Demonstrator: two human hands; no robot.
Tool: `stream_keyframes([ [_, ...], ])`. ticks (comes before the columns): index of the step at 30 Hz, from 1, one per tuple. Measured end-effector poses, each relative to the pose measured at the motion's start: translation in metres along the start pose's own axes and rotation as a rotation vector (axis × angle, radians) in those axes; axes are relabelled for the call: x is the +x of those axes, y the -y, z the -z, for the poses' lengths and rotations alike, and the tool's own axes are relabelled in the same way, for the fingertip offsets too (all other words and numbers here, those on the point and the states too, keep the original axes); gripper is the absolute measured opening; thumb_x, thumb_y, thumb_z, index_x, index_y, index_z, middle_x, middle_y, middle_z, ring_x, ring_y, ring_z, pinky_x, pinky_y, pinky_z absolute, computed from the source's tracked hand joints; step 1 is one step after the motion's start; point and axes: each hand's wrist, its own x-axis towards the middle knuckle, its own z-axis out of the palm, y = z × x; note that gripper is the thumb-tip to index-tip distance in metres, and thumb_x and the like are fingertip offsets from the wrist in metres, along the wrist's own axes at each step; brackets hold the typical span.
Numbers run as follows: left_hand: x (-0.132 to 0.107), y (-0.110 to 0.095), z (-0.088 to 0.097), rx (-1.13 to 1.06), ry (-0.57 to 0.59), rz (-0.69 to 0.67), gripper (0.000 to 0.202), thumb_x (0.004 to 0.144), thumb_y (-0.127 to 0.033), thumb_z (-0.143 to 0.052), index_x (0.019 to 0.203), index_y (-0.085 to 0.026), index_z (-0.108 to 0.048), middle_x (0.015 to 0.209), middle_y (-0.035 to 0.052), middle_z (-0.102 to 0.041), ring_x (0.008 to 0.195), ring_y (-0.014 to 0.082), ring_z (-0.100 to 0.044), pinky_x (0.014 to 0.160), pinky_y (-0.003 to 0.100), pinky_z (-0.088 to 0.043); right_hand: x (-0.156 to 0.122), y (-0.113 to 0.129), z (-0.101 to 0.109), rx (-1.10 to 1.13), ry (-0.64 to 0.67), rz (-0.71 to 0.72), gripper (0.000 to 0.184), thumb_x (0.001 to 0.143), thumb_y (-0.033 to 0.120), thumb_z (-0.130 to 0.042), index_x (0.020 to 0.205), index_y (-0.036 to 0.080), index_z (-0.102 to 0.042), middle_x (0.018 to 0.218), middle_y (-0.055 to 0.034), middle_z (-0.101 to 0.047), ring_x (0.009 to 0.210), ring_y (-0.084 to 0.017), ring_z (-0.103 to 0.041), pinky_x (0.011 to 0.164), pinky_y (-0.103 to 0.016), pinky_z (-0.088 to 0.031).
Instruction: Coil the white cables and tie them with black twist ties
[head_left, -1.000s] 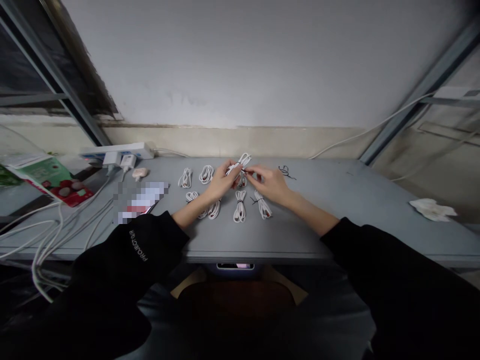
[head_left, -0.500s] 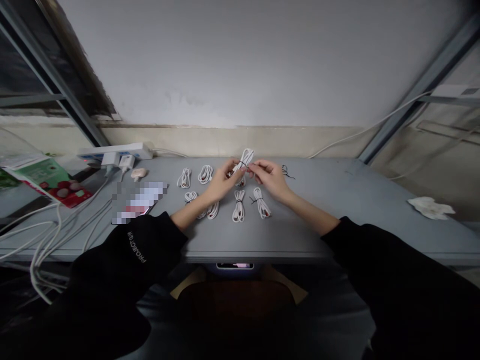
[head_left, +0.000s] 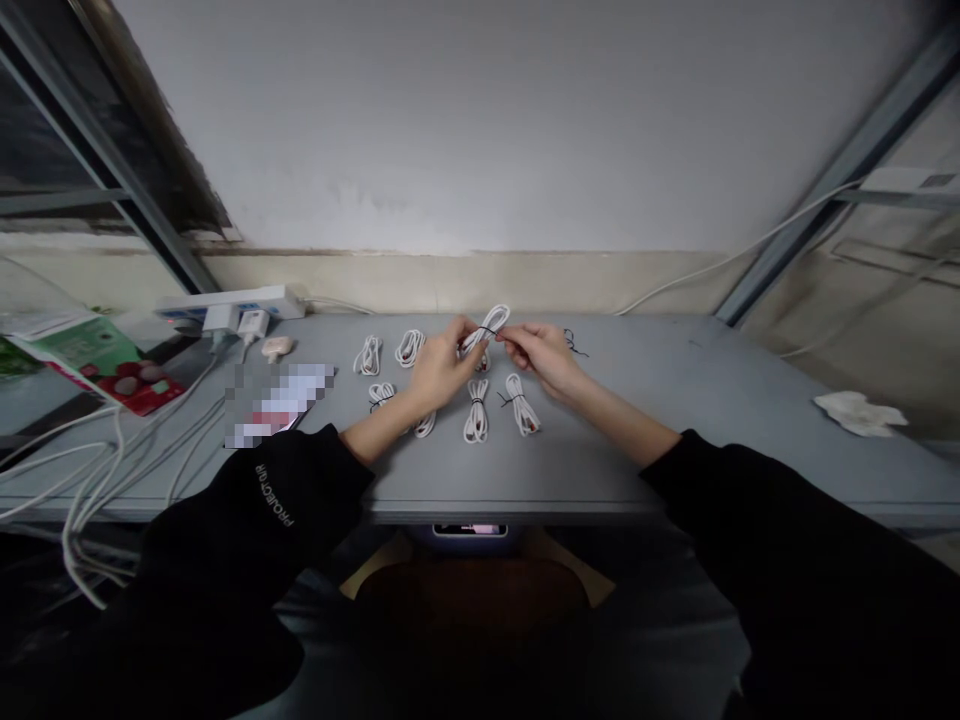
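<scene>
White coiled cable, one, held upright in left hand, fingers clamped around it. Right hand, thumb and fingertips pinched together at a black tie on the coil's waist, just above the grey table. Further tied white coils lie in rows around both hands; loose black wire lies beyond right hand.

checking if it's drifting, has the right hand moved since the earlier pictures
Yes, slightly rightward: the right hand now sits further right against the coiled white cable lying below it.
</scene>
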Motion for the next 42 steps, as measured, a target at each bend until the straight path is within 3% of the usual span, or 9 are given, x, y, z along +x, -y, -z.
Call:
stream_keyframes([
  [7, 0.000, -0.002, 0.000, 0.037, 0.037, 0.093, 0.010, 0.086, -0.022, -0.055, 0.082, -0.021, -0.046, 0.065, -0.0032, -0.054, 0.058, 0.0125, -0.046, 0.059, 0.028, -0.031, 0.006, -0.002, 0.005, -0.081, -0.075, 0.122, 0.018, 0.078, 0.024, -0.064, 0.062, 0.017, -0.062, 0.053, 0.0033, -0.052, 0.044, -0.006, -0.037, 0.044, -0.023, -0.028],
  [13, 0.006, 0.008, 0.002, -0.015, 0.011, 0.261, 0.018, 0.082, -0.017, -0.057, 0.075, -0.022, -0.041, 0.059, -0.0058, -0.046, 0.056, 0.0120, -0.044, 0.059, 0.028, -0.032, 0.021, 0.000, 0.024, -0.098, -0.222, 0.169, 0.014, 0.076, 0.021, -0.062, 0.063, 0.017, -0.062, 0.053, 0.0039, -0.052, 0.042, -0.005, -0.039, 0.043, -0.021, -0.030],
  [19, 0.016, 0.009, 0.002, -0.455, -0.016, 0.664, 0.015, 0.082, -0.014, -0.055, 0.082, -0.021, -0.042, 0.063, -0.0052, -0.055, 0.053, 0.0120, -0.057, 0.054, 0.025, -0.039, 0.048, -0.005, 0.064, -0.210, -0.268, 0.111, 0.014, 0.074, 0.022, -0.061, 0.062, 0.016, -0.063, 0.057, 0.0000, -0.056, 0.045, -0.007, -0.042, 0.039, -0.022, -0.027],
  [21, 0.017, 0.009, 0.002, -0.566, -0.016, 0.729, 0.013, 0.082, -0.014, -0.055, 0.083, -0.020, -0.044, 0.065, -0.0036, -0.059, 0.051, 0.0115, -0.058, 0.052, 0.024, -0.040, 0.056, -0.010, 0.082, -0.296, -0.296, 0.114, 0.013, 0.073, 0.021, -0.061, 0.062, 0.015, -0.064, 0.058, -0.0012, -0.058, 0.049, -0.009, -0.045, 0.043, -0.022, -0.032],
  [26, 0.016, 0.015, 0.002, -0.636, -0.015, 0.729, 0.011, 0.080, -0.018, -0.059, 0.086, -0.018, -0.051, 0.072, -0.0019, -0.062, 0.049, 0.0097, -0.059, 0.047, 0.022, -0.039, 0.069, -0.026, 0.118, -0.509, -0.393, 0.083, 0.016, 0.073, 0.019, -0.057, 0.058, 0.015, -0.062, 0.056, -0.0015, -0.056, 0.056, -0.012, -0.050, 0.055, -0.027, -0.041],
  [30, 0.017, 0.017, 0.002, -0.643, -0.016, 0.717, 0.011, 0.080, -0.019, -0.060, 0.087, -0.018, -0.051, 0.071, -0.0021, -0.062, 0.049, 0.0107, -0.060, 0.047, 0.023, -0.040, 0.071, -0.038, 0.128, -0.631, -0.312, 0.045, 0.017, 0.070, 0.019, -0.060, 0.054, 0.016, -0.062, 0.052, -0.0018, -0.055, 0.057, -0.015, -0.053, 0.060, -0.030, -0.042],
  [33, 0.017, 0.016, 0.002, -0.659, -0.022, 0.713, 0.010, 0.080, -0.019, -0.059, 0.086, -0.018, -0.050, 0.067, -0.0026, -0.060, 0.048, 0.0109, -0.059, 0.047, 0.023, -0.042, 0.069, -0.042, 0.130, -0.782, -0.271, -0.006, 0.013, 0.068, 0.020, -0.065, 0.055, 0.016, -0.064, 0.050, -0.0024, -0.054, 0.058, -0.018, -0.054, 0.062, -0.033, -0.041],
  [37, 0.018, 0.015, 0.002, -0.690, -0.025, 0.706, 0.012, 0.080, -0.018, -0.059, 0.088, -0.018, -0.050, 0.062, -0.0030, -0.057, 0.050, 0.0118, -0.059, 0.047, 0.023, -0.043, 0.064, -0.040, 0.129, -1.065, -0.284, -0.028, 0.019, 0.076, 0.032, -0.066, 0.063, 0.018, -0.066, 0.060, -0.0055, -0.060, 0.067, -0.022, -0.059, 0.067, -0.035, -0.041],
  [42, 0.018, 0.014, 0.002, -0.685, -0.016, 0.686, 0.020, 0.075, -0.017, -0.063, 0.093, -0.019, -0.053, 0.066, -0.0024, -0.060, 0.052, 0.0108, -0.058, 0.047, 0.022, -0.045, 0.058, -0.033, 0.107, -1.068, -0.292, 0.234, 0.026, 0.081, 0.040, -0.062, 0.094, 0.018, -0.068, 0.083, -0.0096, -0.067, 0.081, -0.025, -0.061, 0.074, -0.036, -0.045],
])
